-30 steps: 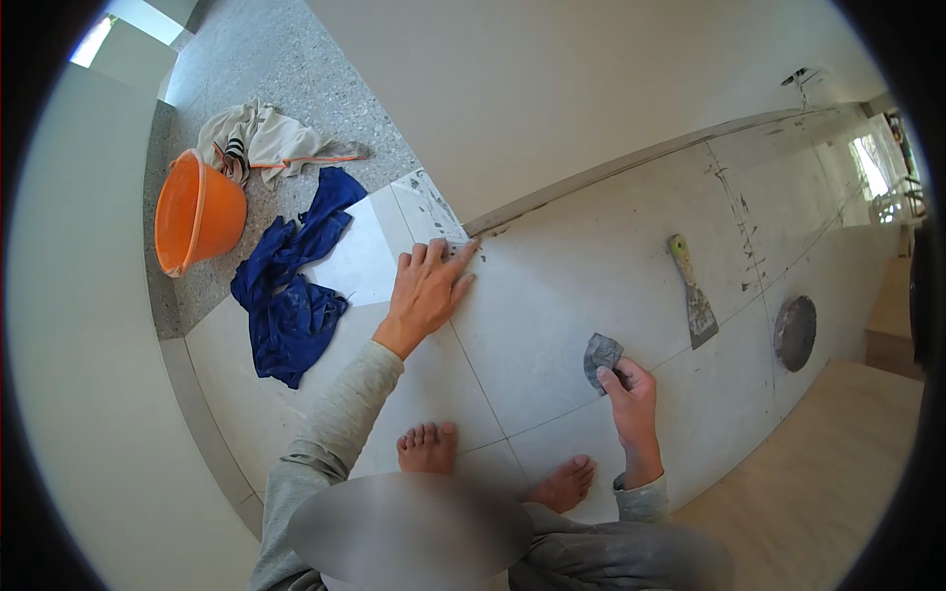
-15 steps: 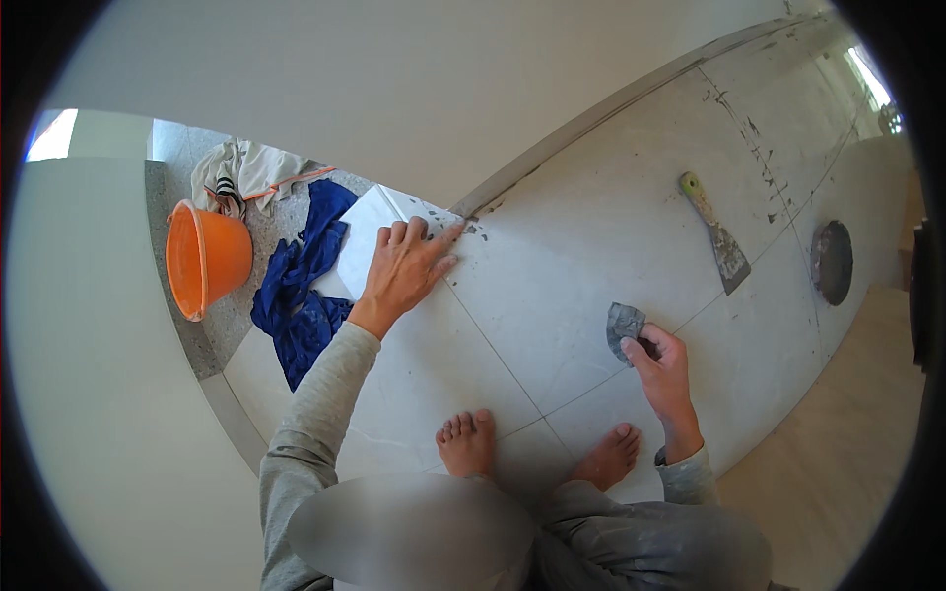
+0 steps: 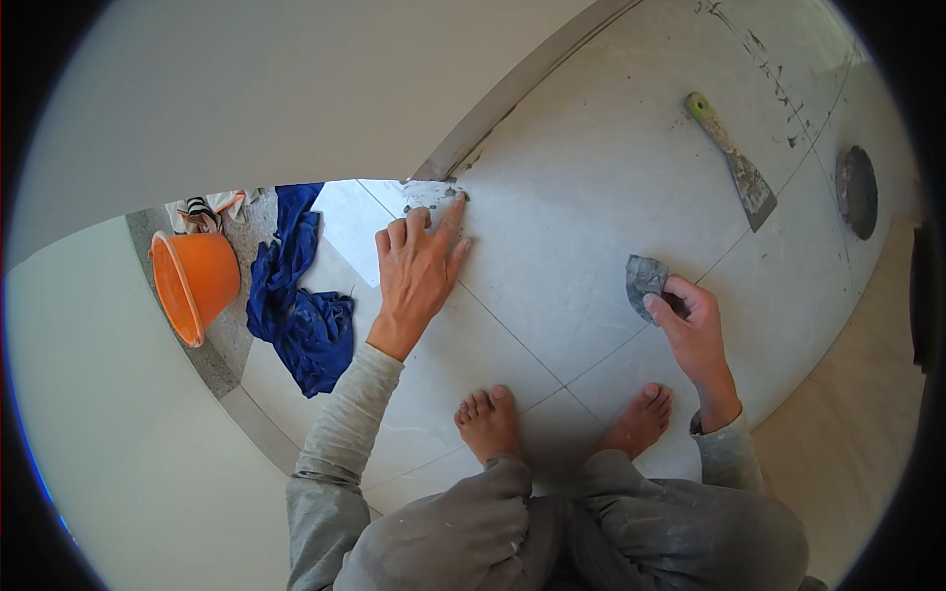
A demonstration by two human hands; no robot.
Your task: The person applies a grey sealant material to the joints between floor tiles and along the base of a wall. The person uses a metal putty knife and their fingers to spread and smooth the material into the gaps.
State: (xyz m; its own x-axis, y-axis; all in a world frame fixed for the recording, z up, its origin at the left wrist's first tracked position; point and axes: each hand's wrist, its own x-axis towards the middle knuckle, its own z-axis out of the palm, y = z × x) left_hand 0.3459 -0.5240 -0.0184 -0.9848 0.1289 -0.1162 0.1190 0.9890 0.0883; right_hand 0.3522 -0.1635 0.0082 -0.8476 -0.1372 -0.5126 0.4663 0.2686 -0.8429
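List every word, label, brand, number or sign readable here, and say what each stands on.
None: no readable text anywhere.
The orange bucket, blue cloth, scraper and the grey piece in the right hand show no lettering I can make out.
The dark marks on the tiled floor look like smears, not writing.

Pale cloth (image 3: 200,213) now mostly hidden

- Pale cloth (image 3: 197,219), just beyond the blue cloth (image 3: 301,325): the wall (image 3: 296,98) hides a large part.
- Right hand (image 3: 690,313), well right of the blue cloth: some fingers are hidden behind its grey piece (image 3: 644,281).
- Dark object (image 3: 922,300), far right of the blue cloth: cut at the rim, kind unclear.
- Trousers (image 3: 611,537), lower right of the blue cloth: cut by the bottom edge.
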